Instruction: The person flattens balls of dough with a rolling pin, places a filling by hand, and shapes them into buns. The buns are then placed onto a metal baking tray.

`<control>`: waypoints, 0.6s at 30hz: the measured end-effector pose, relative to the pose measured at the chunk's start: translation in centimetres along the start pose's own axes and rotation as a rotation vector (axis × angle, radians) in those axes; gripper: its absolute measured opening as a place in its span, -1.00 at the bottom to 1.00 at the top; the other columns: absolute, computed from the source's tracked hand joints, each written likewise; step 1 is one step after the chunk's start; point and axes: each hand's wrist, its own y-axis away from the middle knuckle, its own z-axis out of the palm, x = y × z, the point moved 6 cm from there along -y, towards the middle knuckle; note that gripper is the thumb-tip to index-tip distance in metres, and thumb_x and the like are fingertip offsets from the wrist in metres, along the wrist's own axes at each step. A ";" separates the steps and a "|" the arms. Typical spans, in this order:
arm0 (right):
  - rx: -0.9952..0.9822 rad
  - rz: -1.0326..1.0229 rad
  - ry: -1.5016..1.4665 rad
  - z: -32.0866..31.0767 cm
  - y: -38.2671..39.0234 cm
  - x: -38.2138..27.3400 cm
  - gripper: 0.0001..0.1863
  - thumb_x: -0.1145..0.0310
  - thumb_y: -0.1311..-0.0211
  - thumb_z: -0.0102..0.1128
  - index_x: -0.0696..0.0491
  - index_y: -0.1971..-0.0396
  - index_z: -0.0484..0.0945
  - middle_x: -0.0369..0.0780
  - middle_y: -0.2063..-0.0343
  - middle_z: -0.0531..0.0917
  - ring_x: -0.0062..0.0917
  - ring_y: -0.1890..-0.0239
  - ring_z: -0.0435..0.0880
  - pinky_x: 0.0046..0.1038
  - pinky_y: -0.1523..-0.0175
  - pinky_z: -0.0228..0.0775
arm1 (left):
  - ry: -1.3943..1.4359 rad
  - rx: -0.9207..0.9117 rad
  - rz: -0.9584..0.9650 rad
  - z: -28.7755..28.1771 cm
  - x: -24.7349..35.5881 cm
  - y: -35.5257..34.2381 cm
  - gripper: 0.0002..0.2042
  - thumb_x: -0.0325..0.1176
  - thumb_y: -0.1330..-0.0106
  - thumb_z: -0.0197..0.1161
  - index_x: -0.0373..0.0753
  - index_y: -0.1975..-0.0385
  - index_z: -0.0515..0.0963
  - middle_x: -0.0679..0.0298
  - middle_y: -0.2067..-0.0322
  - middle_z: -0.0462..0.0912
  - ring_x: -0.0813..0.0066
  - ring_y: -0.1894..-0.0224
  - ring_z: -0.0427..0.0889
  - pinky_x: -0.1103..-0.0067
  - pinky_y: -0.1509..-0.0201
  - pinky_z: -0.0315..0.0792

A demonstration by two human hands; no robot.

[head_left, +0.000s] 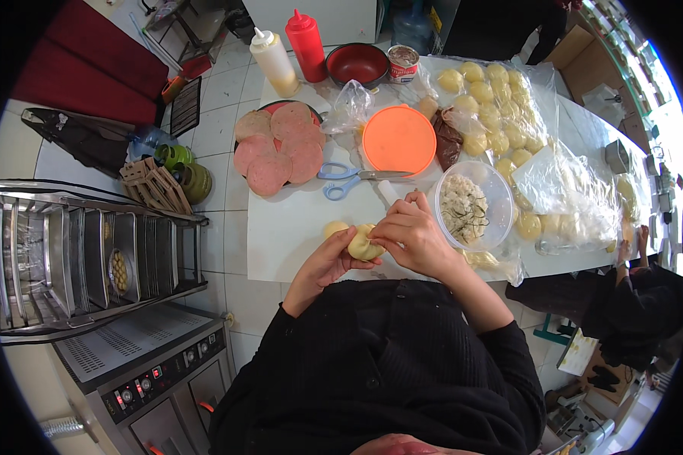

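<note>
A piece of pale yellow dough (363,244) rests in my left hand (330,260), whose fingers curl round it from below. With its fingertips, my right hand (412,238) pinches the gathered top of the same dough. Whatever may be inside the dough is hidden. Just behind my left hand, a smooth dough ball (335,227) lies on the white table (281,239). Right of my right hand stands a clear round tub (501,199) holding a whitish shredded filling (463,205) with dark green strands.
Blue-handled scissors (340,182), a plate of sliced meat (277,148), an orange lid (399,140) and squeeze bottles (305,47) stand farther back. Several dough balls (489,114) lie under plastic at right. A tray rack (99,262) and an oven (144,379) are left; another person (622,303) works at right.
</note>
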 end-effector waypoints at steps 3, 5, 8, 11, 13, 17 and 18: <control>0.076 0.020 0.019 -1.0 -0.3 -0.2 -0.81 0.38 0.14 0.28 0.02 0.42 0.60 -0.34 0.49 0.58 -0.49 0.32 0.46 -0.37 0.06 0.13 | -0.003 0.000 0.184 1.0 1.2 0.0 -0.53 -0.11 -0.30 0.00 -0.36 -0.07 0.27 0.14 0.13 0.50 0.39 0.13 0.56 0.55 0.07 0.50; 0.144 0.058 -0.009 -1.8 -0.5 -0.6 -0.79 0.38 0.13 0.28 0.03 0.40 0.61 -0.33 0.47 0.59 -0.47 0.32 0.47 -0.37 0.06 0.14 | -0.012 0.048 0.241 0.1 1.1 -0.1 -0.52 -0.17 -0.28 0.05 -0.35 -0.09 0.24 0.15 0.10 0.48 0.41 0.09 0.54 0.54 0.03 0.48; 0.283 0.370 -0.201 -2.2 0.1 0.7 -0.80 0.43 0.19 0.33 0.05 0.44 0.63 -0.33 0.52 0.62 -0.50 0.37 0.49 -0.44 0.10 0.23 | -0.047 0.092 0.296 -0.1 1.4 -0.1 -0.49 -0.23 -0.24 0.13 -0.35 -0.12 0.21 0.19 0.08 0.47 0.44 0.05 0.50 0.53 -0.02 0.44; 0.149 0.330 -0.149 0.2 0.8 1.4 -0.80 0.45 0.20 0.32 0.06 0.44 0.63 -0.30 0.53 0.62 -0.49 0.38 0.50 -0.46 0.12 0.26 | -0.131 0.097 0.290 0.5 1.3 -0.2 -0.47 -0.25 -0.22 0.16 -0.35 -0.13 0.20 0.20 0.08 0.47 0.47 0.03 0.48 0.52 -0.03 0.43; 0.196 0.261 -0.052 0.4 0.9 1.3 -0.82 0.49 0.20 0.30 0.06 0.47 0.63 -0.30 0.55 0.61 -0.50 0.41 0.50 -0.45 0.12 0.26 | -0.188 0.106 0.284 0.7 1.2 -0.3 -0.46 -0.24 -0.21 0.16 -0.34 -0.13 0.20 0.21 0.07 0.46 0.47 0.03 0.48 0.53 -0.03 0.43; 0.242 0.207 -0.029 -0.2 0.5 1.0 -0.82 0.52 0.20 0.28 0.06 0.47 0.63 -0.31 0.55 0.61 -0.51 0.40 0.49 -0.44 0.11 0.23 | 0.124 0.004 0.247 1.2 1.2 -0.5 -0.45 -0.19 -0.29 0.05 -0.29 -0.19 0.09 0.20 0.02 0.41 0.46 0.02 0.48 0.56 -0.02 0.43; 0.222 0.217 -0.068 -0.6 0.2 0.8 -0.84 0.51 0.17 0.26 0.06 0.47 0.62 -0.32 0.55 0.61 -0.51 0.38 0.47 -0.40 0.07 0.17 | 0.288 -0.015 0.202 1.3 1.1 -0.5 -0.46 -0.17 -0.32 0.00 -0.28 -0.21 0.05 0.20 0.00 0.39 0.46 0.02 0.48 0.57 -0.02 0.44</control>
